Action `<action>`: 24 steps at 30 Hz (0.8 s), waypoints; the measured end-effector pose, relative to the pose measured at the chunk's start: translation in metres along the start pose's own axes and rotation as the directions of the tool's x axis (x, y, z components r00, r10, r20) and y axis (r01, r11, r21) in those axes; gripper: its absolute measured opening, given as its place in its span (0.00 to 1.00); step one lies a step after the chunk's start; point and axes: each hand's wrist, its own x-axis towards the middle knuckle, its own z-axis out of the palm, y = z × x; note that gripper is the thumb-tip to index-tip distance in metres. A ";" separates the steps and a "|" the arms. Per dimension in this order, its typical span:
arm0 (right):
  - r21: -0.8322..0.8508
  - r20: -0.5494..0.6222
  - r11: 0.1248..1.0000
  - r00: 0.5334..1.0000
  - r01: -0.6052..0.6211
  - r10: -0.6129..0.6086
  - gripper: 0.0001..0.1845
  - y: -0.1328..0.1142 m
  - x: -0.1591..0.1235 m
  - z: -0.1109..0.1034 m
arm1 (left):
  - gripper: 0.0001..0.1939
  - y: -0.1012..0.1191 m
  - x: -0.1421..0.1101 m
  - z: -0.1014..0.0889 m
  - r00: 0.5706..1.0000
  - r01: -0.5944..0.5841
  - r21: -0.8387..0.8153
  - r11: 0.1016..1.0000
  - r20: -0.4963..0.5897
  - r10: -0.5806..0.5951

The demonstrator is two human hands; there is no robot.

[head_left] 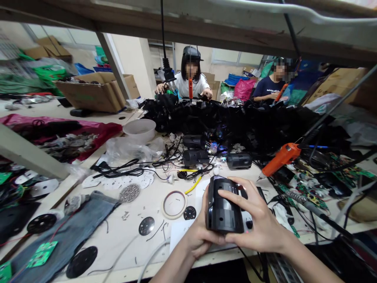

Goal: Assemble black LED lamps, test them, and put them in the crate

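A black plastic housing [225,210], rounded and with a few holes in its wall, is held in both hands over the front of the bench. My left hand [198,232] grips its left side and underside. The fingers of my right hand [256,216] wrap over its top and right side, with the thumb at the lower edge. White paper [179,234] lies beneath. Left of the hands are a roll of tape [173,204] and a black perforated disc [189,213]. Similar black housings [239,160] lie farther back.
An orange electric screwdriver [281,159] hangs at the right, near green circuit boards [353,173]. Screws [129,193] form a pile at left, near a folded denim cloth [70,232]. Black parts are heaped behind. Two people [193,80] sit across the bench.
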 end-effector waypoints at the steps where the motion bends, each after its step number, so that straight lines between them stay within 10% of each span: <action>1: 0.024 -0.005 1.000 1.000 -0.006 0.007 0.41 0.000 -0.001 -0.002 | 0.69 0.000 0.000 -0.001 1.000 -0.003 -0.013 1.000 -0.006 0.003; 6: 0.242 -0.112 0.954 0.972 -0.175 0.206 0.37 0.014 -0.004 -0.012 | 0.69 0.000 -0.002 -0.007 0.999 0.050 -0.015 0.999 -0.012 -0.050; 12: 0.177 -0.318 0.864 0.803 -0.472 0.504 0.31 0.055 0.003 -0.001 | 0.58 0.004 -0.005 -0.012 0.996 0.080 0.019 0.997 0.046 -0.080; 24: -0.271 -0.030 0.881 0.918 -0.387 0.394 0.31 0.096 0.009 0.053 | 0.58 0.008 -0.007 -0.029 0.976 0.061 -0.116 0.991 0.215 -0.035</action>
